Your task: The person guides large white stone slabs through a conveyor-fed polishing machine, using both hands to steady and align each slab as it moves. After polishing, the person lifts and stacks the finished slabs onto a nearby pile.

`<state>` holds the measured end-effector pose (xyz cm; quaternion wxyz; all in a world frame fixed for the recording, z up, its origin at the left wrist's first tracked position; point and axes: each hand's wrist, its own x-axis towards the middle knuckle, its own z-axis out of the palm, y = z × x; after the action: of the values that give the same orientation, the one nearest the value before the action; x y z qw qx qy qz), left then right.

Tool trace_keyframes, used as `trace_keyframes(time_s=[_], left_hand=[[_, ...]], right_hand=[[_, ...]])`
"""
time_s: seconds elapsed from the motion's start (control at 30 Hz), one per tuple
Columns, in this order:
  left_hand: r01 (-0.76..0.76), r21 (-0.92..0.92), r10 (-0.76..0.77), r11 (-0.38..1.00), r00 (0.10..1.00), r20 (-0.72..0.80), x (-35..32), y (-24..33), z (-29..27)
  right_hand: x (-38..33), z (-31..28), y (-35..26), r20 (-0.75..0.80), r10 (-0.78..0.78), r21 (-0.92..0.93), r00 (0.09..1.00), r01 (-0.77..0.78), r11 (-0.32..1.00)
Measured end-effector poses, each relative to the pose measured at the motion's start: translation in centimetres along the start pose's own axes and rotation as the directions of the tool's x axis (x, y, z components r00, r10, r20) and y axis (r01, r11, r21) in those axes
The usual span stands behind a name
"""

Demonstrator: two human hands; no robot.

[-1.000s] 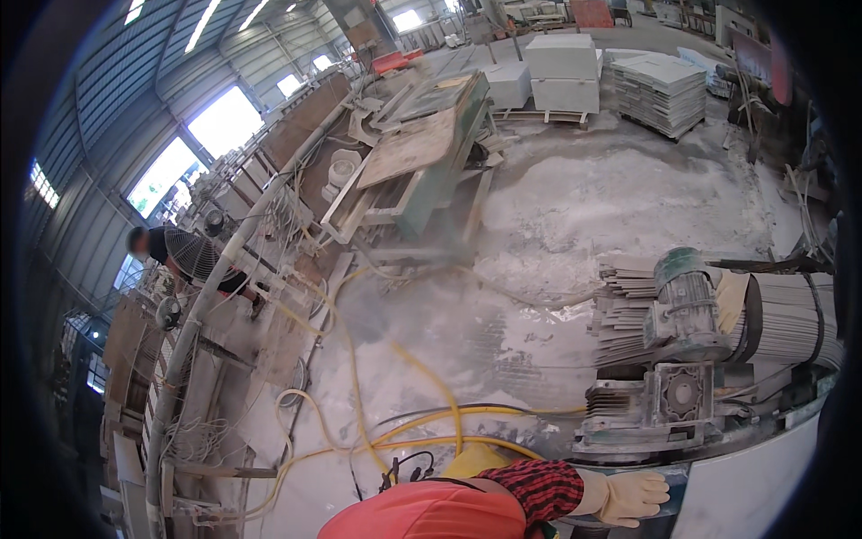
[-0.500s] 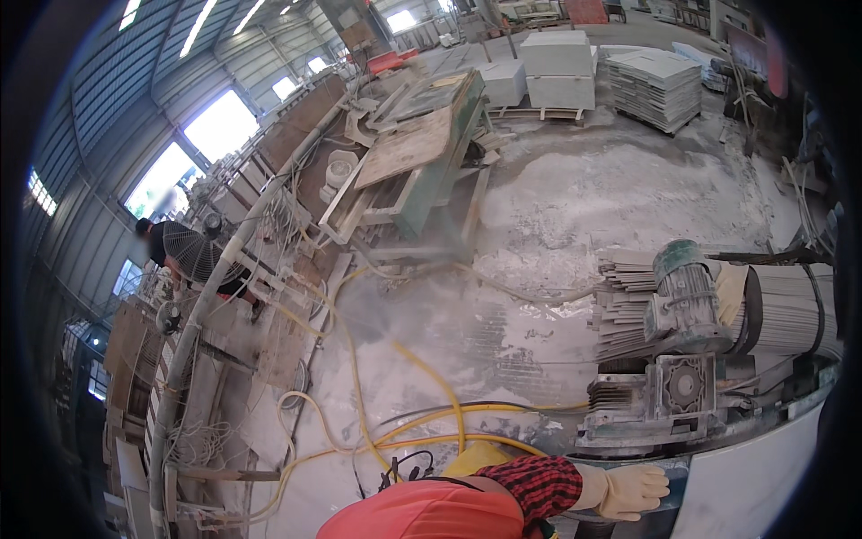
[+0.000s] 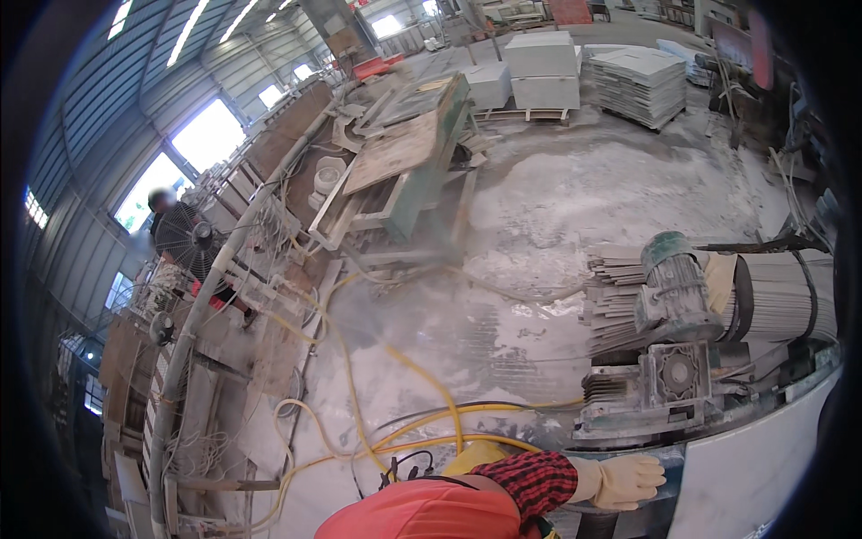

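Observation:
My left hand point(image 3: 627, 481), in a cream rubber glove, lies palm down at the lower right, with a red and black checked sleeve behind it. Its fingers stretch to the right over the blue-green edge point(image 3: 669, 485) of a machine bed, and nothing shows in its grasp. Just beyond the fingertips is a smooth white stone slab point(image 3: 754, 458). A grey motor with a green cap point(image 3: 678, 292) and a dusty gearbox point(image 3: 675, 373) stand past the hand. My right hand is out of the picture.
Yellow hoses point(image 3: 422, 373) and black cable cross the wet, dusty floor. A green-framed bench point(image 3: 395, 171), stacked slabs point(image 3: 637, 85) and white blocks point(image 3: 543, 76) stand farther off. At left, another person point(image 3: 166, 216) is behind a fan point(image 3: 193, 242) and long pipe point(image 3: 215, 269).
The view has shifted slightly. The other person at left has risen from a bent posture. My left hand stays at the machine edge, its fingers a little closer together.

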<state>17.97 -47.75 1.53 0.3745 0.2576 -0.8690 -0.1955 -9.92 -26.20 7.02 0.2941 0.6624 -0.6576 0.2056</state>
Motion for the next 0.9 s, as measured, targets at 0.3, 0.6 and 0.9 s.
trace_keyframes(time_s=[0.3,0.6,0.9], left_hand=[[0.054,0.040,-0.055,0.998,0.998,0.036,-0.9,0.9,-0.7],[-0.011,0.110,0.006,0.994,0.999,0.043,-0.3,1.5,-2.8],[-0.068,0.290,-0.012,0.955,0.964,0.266,1.7,2.8,-5.2]], right_hand=[[-2.1,-0.1,0.1,0.014,0.018,-0.050,1.000,-0.017,0.999],[0.2,-4.7,-2.3,0.365,0.220,-0.122,0.904,-0.188,0.975],[-4.0,-0.9,0.3,0.204,0.460,0.224,0.864,-0.499,0.837]])
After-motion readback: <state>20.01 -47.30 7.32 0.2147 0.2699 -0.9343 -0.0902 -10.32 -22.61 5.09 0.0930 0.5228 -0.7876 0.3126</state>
